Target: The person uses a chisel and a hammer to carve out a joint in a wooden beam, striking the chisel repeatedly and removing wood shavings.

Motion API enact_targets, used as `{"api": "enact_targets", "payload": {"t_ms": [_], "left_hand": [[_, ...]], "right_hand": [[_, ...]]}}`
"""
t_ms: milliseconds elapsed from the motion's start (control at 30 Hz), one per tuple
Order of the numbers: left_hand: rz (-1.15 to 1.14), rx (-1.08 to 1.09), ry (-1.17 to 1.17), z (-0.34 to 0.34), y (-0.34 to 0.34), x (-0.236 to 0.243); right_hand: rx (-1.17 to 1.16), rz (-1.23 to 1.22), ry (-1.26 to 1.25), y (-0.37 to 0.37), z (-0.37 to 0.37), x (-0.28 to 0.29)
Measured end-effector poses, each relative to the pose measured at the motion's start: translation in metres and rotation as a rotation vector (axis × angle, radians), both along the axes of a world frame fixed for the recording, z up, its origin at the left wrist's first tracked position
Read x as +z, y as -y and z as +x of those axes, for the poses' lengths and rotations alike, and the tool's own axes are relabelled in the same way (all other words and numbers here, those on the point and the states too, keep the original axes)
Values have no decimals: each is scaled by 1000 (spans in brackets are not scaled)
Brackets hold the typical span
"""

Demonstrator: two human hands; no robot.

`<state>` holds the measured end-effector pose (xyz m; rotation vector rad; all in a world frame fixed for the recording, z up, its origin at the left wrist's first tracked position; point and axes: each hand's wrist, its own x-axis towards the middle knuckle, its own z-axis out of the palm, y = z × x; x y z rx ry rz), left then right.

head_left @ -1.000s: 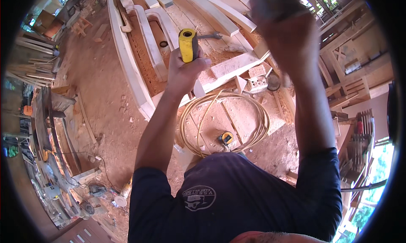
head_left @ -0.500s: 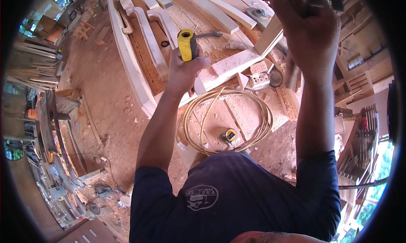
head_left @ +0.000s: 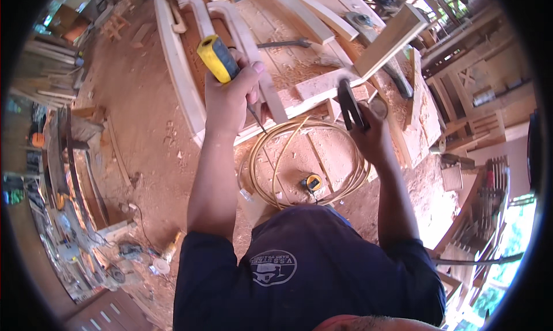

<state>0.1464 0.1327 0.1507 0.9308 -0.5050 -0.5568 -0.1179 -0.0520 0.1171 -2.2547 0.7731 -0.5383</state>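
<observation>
From here, the left hand (head_left: 230, 95) clenches a yellow-and-black handle (head_left: 215, 56) jutting above its fingers, thin shaft (head_left: 257, 118) below; the right hand (head_left: 373, 136) grasps a dark tool (head_left: 348, 103) ahead of its fingers. A loosened left grip could let the shaft nick the coil (head_left: 253, 168) below.

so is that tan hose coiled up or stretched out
Coiled up: the tan hose lies in overlapping loops around a yellow-and-black tape measure.
</observation>
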Motion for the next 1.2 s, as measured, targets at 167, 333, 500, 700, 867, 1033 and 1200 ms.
{"api": "enact_targets", "payload": {"t_ms": [167, 333, 500, 700, 867, 1033, 1200], "left_hand": [[682, 142, 368, -19, -31, -9], [940, 212, 492, -41, -43, -70], [915, 43, 354, -20, -50, -89], [948, -7, 301, -16, -51, -92], [852, 35, 298, -20, -49, -89], [831, 46, 402, -26, -55, -106], [697, 2, 590, -26, -50, -70]], "right_hand": [[-123, 102, -419, -13, -74, -86], [-122, 97, -585, -29, -98, -133], [-88, 40, -591, -24, -80, -160], [150, -93, -175, -26, 2, -88], [289, 13, -157, -74, 111, -18], [543, -196, -158, -70, 138, -39], [417, -85, -195, -60, 125, -26]]}}
